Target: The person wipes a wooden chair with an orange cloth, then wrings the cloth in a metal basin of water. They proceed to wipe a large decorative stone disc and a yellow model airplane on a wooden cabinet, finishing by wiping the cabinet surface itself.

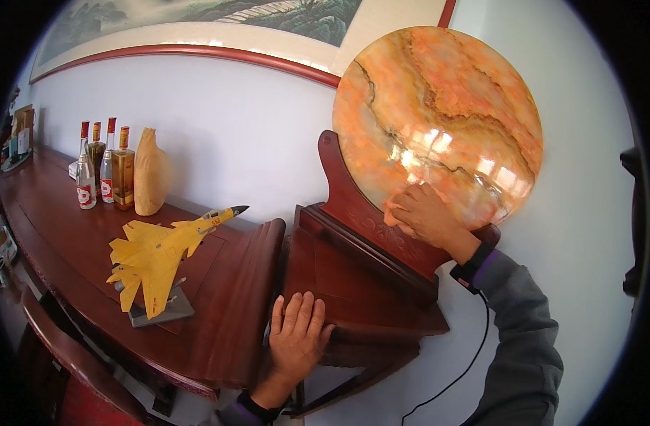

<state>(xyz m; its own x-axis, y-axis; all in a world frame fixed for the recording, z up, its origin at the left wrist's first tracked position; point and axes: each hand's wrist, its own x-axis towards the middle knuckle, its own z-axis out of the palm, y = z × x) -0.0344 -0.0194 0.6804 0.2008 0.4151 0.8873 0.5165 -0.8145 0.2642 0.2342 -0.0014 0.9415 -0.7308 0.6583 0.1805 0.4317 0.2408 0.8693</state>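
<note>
My right hand [426,213] presses a bunched orange cloth [391,217] against the lower part of a round, polished stone disc [447,106] with orange and brown veining. The disc stands upright in a carved dark-red wooden stand [357,210], close to the wall. Under the stand is a small dark-red wooden side table [351,287]. On the near edge of that table lies my left hand [299,330], palm down with nothing in it, its fingers slightly apart. The part of the cloth beneath my right hand is hidden.
A yellow model fighter jet [168,253] sits on a grey base [170,311] on the long wooden table [53,213]. Several bottles [123,178] and a tan gourd-shaped object [150,175] stand behind it. A black cable [476,351] hangs from my right wrist. A framed painting [197,50] hangs above.
</note>
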